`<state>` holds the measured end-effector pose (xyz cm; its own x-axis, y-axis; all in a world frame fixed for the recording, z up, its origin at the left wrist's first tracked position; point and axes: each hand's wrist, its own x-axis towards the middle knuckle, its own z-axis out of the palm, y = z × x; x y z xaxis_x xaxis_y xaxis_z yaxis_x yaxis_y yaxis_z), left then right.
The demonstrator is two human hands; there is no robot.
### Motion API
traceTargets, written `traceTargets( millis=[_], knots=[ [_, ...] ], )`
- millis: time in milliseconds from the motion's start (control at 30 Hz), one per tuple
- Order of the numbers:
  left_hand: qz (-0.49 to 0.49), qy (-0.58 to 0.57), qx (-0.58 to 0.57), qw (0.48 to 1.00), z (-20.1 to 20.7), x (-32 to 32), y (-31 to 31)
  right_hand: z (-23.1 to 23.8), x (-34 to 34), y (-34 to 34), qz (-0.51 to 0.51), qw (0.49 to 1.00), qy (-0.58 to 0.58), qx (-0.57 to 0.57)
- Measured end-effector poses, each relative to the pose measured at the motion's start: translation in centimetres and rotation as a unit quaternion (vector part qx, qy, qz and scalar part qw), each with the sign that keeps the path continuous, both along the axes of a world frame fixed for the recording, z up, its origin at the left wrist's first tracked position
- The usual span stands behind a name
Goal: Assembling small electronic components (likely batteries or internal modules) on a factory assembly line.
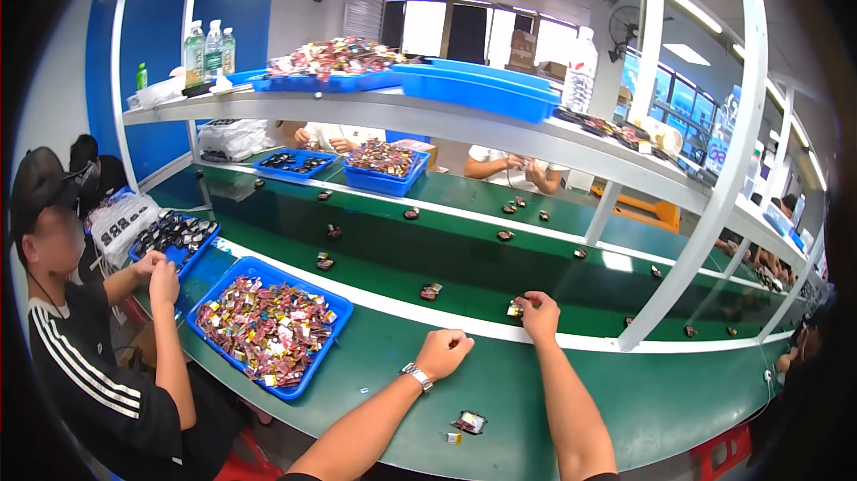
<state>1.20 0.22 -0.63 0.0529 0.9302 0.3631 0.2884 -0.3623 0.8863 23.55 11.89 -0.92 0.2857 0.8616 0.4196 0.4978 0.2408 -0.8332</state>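
Note:
My right hand [541, 316] reaches to the near edge of the green conveyor belt [393, 253]. Its fingers pinch a small electronic assembly [515, 308] with a pale face and dark rim. My left hand [444, 354], a metal watch on its wrist, hovers over the green bench [384, 410] with curled fingers; whatever they might hold is hidden. Between my forearms lie another small electronic assembly [470, 422] and a small silver-and-yellow pouch battery [454, 438]. Left of my left hand, a blue tray [344, 310] is heaped with small batteries with reddish wires [268, 325].
Several small assemblies [431, 291] are scattered along the belt. A co-worker [98, 365] at the left handles something near a blue tray of black parts [183, 236]. A white-framed shelf [375, 106] with trays and bottles crosses above the belt; its slanted post [692, 169] stands at right.

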Motion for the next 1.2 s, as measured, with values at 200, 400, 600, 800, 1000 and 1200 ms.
traceTargets(
  millis=[200, 400, 600, 800, 1000, 1200],
  knots=[
    [-0.015, 0.118, 0.026, 0.993, -0.5, -0.5, -0.4, 1.3, -5.2, 0.7, -0.084, 0.940, -0.329, -0.030],
    [-0.062, 0.298, 0.053, 0.951, 0.5, 0.0, -1.2, 4.5, -16.6, 0.4, 0.134, 0.925, -0.298, -0.191],
    [-0.083, 0.317, 0.064, 0.943, 0.7, 0.0, -1.2, 2.7, -17.0, 0.8, 0.106, 0.918, -0.354, -0.143],
    [-0.084, 0.418, 0.243, 0.872, 0.6, 0.9, -2.0, 0.3, -6.5, -5.0, 0.177, 0.981, -0.081, -0.024],
    [-0.068, 0.352, 0.433, 0.827, 1.8, 3.8, -3.8, 0.3, -1.8, -10.9, 0.164, 0.986, -0.011, -0.040],
    [-0.062, 0.329, 0.447, 0.829, 1.9, 4.3, -3.5, 0.5, -2.1, -9.4, 0.257, 0.963, 0.068, -0.042]
  ],
)
